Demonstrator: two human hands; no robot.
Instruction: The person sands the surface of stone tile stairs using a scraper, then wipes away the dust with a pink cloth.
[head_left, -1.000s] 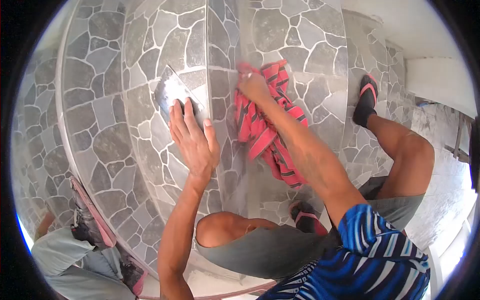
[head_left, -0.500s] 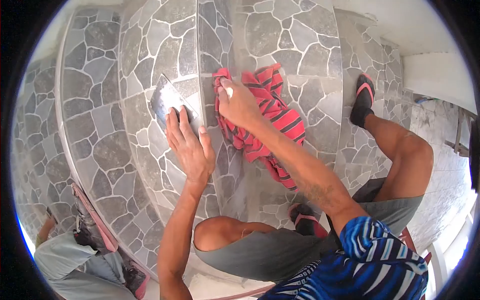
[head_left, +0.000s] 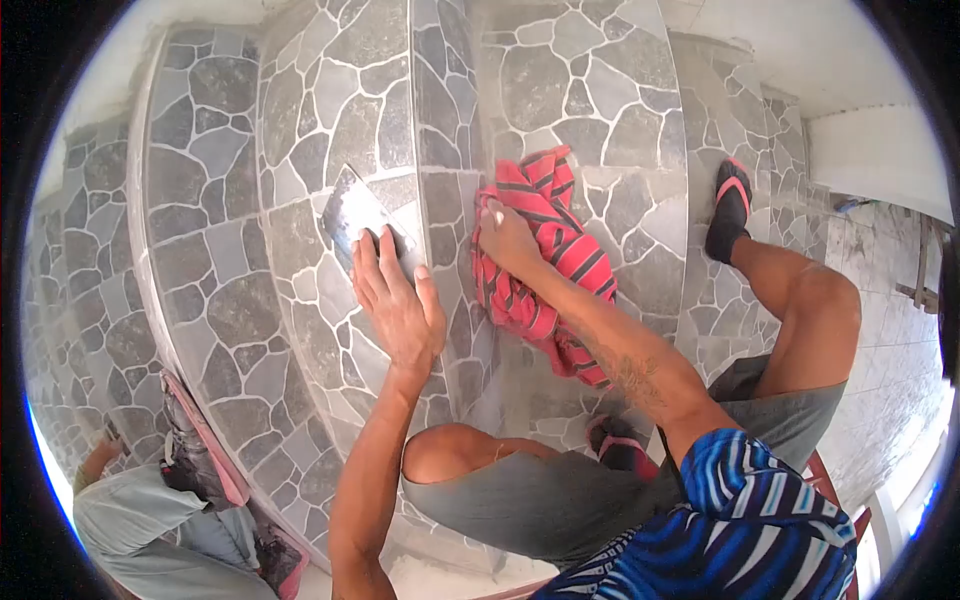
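Observation:
My left hand (head_left: 402, 318) lies flat with its fingers stretched over the lower edge of a shiny, thin metal plate, perhaps a trowel blade (head_left: 362, 212). That plate rests on a stone-patterned tiled step (head_left: 345, 60), beside the step's edge. A handle, if there is one, is hidden. My right hand (head_left: 512, 242) is closed on a bunched red cloth with dark stripes (head_left: 585, 262). This cloth lies on the lower step, close to the tiled riser (head_left: 442, 120).
Steps with pale joints run up to the left, with a light edge strip (head_left: 142, 230). Another person's grey-trousered leg (head_left: 150, 515) and sandalled feet are at lower left. My sandalled foot (head_left: 733, 205) stands on a lower step at right. A white wall (head_left: 860, 150) borders the upper right.
My right hand has drawn the cloth away from the riser, rightward and toward me. My left hand stays on the metal plate. The whole view has shifted slightly.

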